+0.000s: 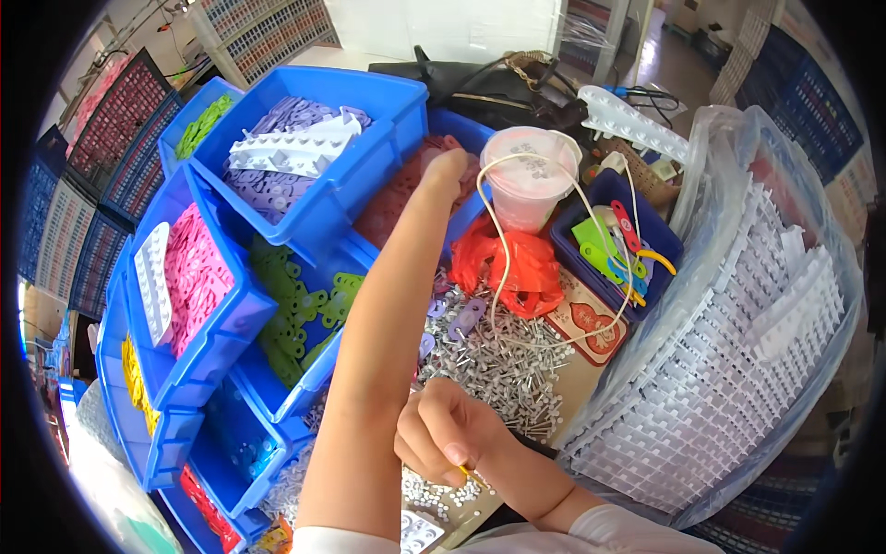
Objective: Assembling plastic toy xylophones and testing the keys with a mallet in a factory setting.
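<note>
My left arm stretches far forward, and my left hand dips into a blue bin of salmon-pink plastic pieces. Its fingers are mostly hidden, so their grip does not show. Close to my body, my right hand is closed, with a thin yellow piece sticking out below the fingers; its kind is unclear. Just beyond that hand lies a heap of small metal pins with pale heads. A few purple plastic pieces rest on the heap. Small white bits are scattered below my right hand.
Stacked blue bins at left hold purple, pink, green, yellow and red pieces. Behind the pins stand a lidded plastic tub, a red bag and a dark-blue basket. White toothed strips fill a clear bag at right.
</note>
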{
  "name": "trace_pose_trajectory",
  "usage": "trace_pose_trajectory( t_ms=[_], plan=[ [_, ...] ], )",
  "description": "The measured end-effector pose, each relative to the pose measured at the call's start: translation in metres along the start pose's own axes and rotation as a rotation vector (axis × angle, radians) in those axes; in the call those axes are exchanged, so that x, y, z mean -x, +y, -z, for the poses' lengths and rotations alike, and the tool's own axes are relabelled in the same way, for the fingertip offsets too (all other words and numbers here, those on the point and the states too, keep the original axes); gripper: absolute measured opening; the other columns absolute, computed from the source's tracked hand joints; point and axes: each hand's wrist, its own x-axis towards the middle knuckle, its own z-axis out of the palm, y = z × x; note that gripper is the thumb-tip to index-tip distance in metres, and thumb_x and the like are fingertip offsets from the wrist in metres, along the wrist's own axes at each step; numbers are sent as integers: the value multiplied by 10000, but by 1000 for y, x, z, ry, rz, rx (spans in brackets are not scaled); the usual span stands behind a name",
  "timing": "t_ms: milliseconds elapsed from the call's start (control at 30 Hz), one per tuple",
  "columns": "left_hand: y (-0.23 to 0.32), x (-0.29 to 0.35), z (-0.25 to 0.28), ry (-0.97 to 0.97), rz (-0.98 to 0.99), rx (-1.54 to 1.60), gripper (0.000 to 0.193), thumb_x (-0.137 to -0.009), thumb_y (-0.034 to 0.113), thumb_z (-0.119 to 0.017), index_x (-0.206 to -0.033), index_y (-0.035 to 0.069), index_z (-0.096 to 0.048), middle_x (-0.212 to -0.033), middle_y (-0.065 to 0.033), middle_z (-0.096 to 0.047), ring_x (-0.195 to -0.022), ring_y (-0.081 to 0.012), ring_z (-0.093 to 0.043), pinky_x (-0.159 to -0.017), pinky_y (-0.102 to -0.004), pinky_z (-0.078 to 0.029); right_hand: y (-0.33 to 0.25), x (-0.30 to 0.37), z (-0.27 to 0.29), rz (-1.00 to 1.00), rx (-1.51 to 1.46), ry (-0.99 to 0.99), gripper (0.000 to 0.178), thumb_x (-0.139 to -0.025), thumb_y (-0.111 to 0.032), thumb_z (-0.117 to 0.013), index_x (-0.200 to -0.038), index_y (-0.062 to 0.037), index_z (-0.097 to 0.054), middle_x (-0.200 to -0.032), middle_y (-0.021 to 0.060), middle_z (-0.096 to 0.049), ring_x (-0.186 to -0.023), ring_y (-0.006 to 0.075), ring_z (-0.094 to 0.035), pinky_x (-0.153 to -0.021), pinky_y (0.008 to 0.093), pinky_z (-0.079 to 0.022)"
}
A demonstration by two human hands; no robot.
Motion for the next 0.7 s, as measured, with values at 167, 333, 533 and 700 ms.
trace_pose_trajectory(
  t_ms=[167, 333, 533, 700],
  plan=[
    [44, 162, 34, -62, -471, -60, 106, -838, 127, -625, -847, 22, -614, -655, -56, -605, -492, -142, -551, -379, -289, -378, 22, -3, -15, -134, 79, -70, 90, -818, -64, -726, -801, -26, -645, -678, 89, -608, -552, 167, -572, -484, 253, -432],
    [66, 254, 71, -135, -411, 82, 164, -903, 171, -623, -939, 11, -620, -761, -75, -655, -536, -100, -540, -432, -242, -387, 27, -2, -3, -145, 41, -98, 120, -825, -66, -722, -773, -23, -623, -672, 100, -607, -543, 166, -568, -454, 264, -438],
    [11, 422, 149, -52, -281, 259, 213, -915, 178, -633, -1027, -2, -607, -814, -72, -673, -582, -72, -509, -469, -205, -348, 25, -1, -4, -229, 404, 147, 207, -815, -140, -759, -795, -43, -578, -676, 93, -591, -499, 153, -560, -436, 248, -453],
    [-72, 584, 234, 570, -243, 139, 322, -883, 210, -688, -1104, -8, -600, -868, -62, -683, -652, -58, -583, -506, -189, -402, 37, -5, -6, -620, 953, 113, 323, -762, -206, -819, -893, 13, -622, -705, 101, -621, -560, 174, -628, -464, 255, -492]
  ],
)
